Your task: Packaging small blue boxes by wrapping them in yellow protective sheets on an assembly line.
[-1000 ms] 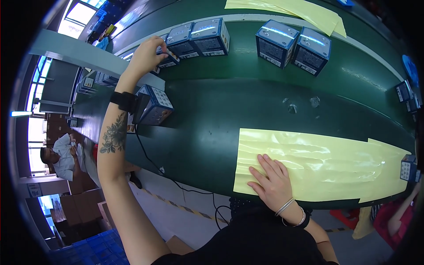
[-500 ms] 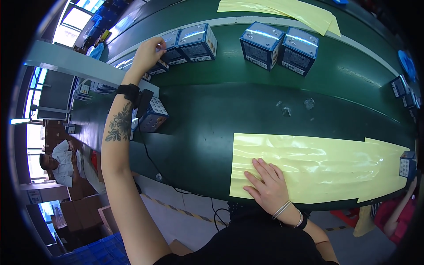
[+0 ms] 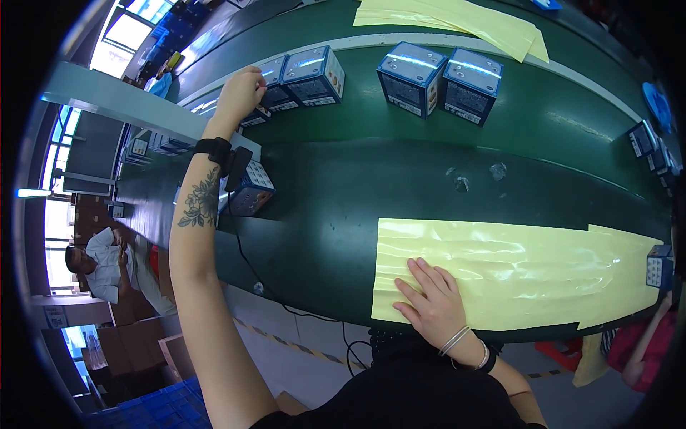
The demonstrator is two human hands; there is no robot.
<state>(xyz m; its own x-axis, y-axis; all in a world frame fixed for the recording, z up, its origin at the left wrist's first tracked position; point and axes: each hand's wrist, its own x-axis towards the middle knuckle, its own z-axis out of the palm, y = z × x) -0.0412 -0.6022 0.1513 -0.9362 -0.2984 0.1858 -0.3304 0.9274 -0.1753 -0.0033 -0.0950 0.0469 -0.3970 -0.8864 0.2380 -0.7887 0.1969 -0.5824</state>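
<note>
My left hand [image 3: 240,95] reaches out to the far left, fingers curled together against a dark blue box [image 3: 274,74] on the green conveyor belt. Whatever the fingertips hold, if anything, is too small or hidden to make out. A second blue box [image 3: 313,79] stands right beside that one. My right hand [image 3: 431,299] lies flat, fingers spread, on a long glossy pale-yellow sheet [image 3: 529,268] over the dark worktable.
Two more blue boxes [image 3: 470,86] stand farther right on the belt. Crumpled clear plastic bits [image 3: 498,171] lie mid-table. A grey metal bar [image 3: 128,100] and a box [image 3: 251,191] are at left. Yellow sheets [image 3: 457,23] lie beyond the belt. Another person [image 3: 636,354] is at right.
The boxes on the belt have shifted slightly to the left. My left hand has moved a little and its fingertips now sit lower by the box. My right hand stays put.
</note>
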